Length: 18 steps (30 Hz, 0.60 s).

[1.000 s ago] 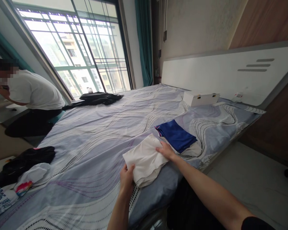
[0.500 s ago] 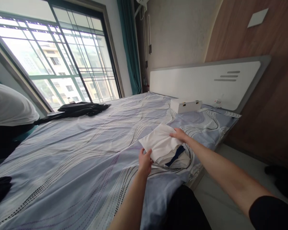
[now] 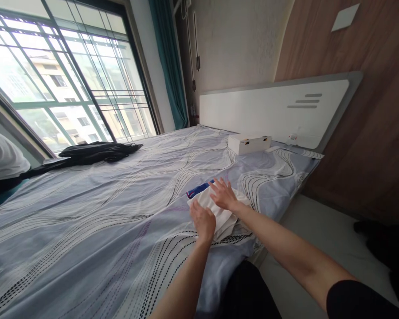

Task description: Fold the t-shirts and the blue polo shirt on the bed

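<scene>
A folded white garment [image 3: 224, 223] lies on the bed, with a blue strip [image 3: 199, 189] that has red and white edging showing along its far side. My right hand [image 3: 223, 195] is over the garment's far part, fingers spread near the blue strip. On the garment's left side rests my left hand [image 3: 203, 220], its fingers extended over the cloth and slightly bent. Neither hand is gripping the fabric. Both hands and the right forearm hide parts of the garment.
The bed [image 3: 96, 248] has a grey-blue patterned sheet. A white box [image 3: 249, 144] stands near the headboard [image 3: 252, 108]. Dark clothing [image 3: 99, 152] lies at the far left, beside a person in a white top [image 3: 5, 155]. Something black [image 3: 382, 248] is on the floor at right.
The garment's near part has been folded or turned over, and the blue strip now shows at its far side instead of its near side. Both hands have let go of the edges.
</scene>
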Each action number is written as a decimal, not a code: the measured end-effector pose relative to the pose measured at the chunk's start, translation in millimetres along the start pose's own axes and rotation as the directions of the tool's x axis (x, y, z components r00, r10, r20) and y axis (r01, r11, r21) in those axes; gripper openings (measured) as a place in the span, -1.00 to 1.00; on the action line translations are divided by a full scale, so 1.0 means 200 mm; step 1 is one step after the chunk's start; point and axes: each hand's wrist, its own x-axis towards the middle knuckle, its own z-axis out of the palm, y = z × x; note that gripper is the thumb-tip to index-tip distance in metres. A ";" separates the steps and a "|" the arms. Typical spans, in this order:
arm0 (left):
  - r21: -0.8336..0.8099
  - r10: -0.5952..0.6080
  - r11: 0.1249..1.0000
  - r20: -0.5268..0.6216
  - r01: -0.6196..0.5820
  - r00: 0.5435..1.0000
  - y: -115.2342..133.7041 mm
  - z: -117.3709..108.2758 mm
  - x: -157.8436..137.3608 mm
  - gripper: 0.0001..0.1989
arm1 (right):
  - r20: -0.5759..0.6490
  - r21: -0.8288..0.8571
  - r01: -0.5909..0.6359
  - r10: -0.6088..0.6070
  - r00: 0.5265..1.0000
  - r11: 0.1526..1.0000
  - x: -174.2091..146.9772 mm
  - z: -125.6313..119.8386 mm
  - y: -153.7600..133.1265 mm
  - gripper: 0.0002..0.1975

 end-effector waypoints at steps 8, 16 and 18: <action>0.453 0.473 0.699 0.289 -0.554 0.833 -0.24 0.09 0.02 -0.41 | 0.158 -0.048 -0.210 0.215 0.964 0.976 -0.08 0.20 0.04 -0.37; 0.495 0.398 0.729 0.258 -0.474 0.881 -0.24 0.09 -0.02 -0.38 | 0.200 -0.047 -0.226 0.231 0.952 0.973 -0.12 0.18 0.04 -0.33; 0.502 0.358 0.746 0.250 -0.437 0.899 -0.22 0.08 -0.02 -0.37 | 0.178 -0.074 -0.235 0.245 0.953 0.969 -0.15 0.18 0.04 -0.32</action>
